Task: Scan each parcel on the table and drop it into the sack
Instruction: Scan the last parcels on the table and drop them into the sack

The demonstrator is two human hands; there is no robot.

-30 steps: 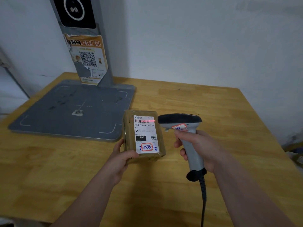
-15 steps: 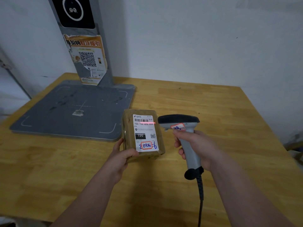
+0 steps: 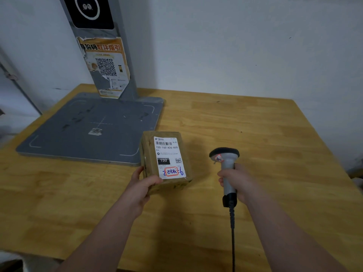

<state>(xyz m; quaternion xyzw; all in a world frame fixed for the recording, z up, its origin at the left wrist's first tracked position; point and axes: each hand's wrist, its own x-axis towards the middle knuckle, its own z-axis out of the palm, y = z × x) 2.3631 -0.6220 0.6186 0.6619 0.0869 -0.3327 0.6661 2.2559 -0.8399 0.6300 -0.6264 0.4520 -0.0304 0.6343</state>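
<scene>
- Parcel (image 3: 167,160), brown box ahead of left grip (image 3: 144,185), seems stiff and light; that grip clasps its near-left corner.
- Right grip (image 3: 235,181) wraps scanner (image 3: 225,156) handle.
- Safer hold: across both long sides.

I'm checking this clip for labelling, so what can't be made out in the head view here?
Sack: nowhere in the head view, beyond the frame edges.
Scanner trigger: covered by the right hand; its cable runs off the bottom edge.
Parcel near corner: hidden under the left hand; the label has fine print too small to read.
Grey post: top cut off by the upper edge.
</scene>
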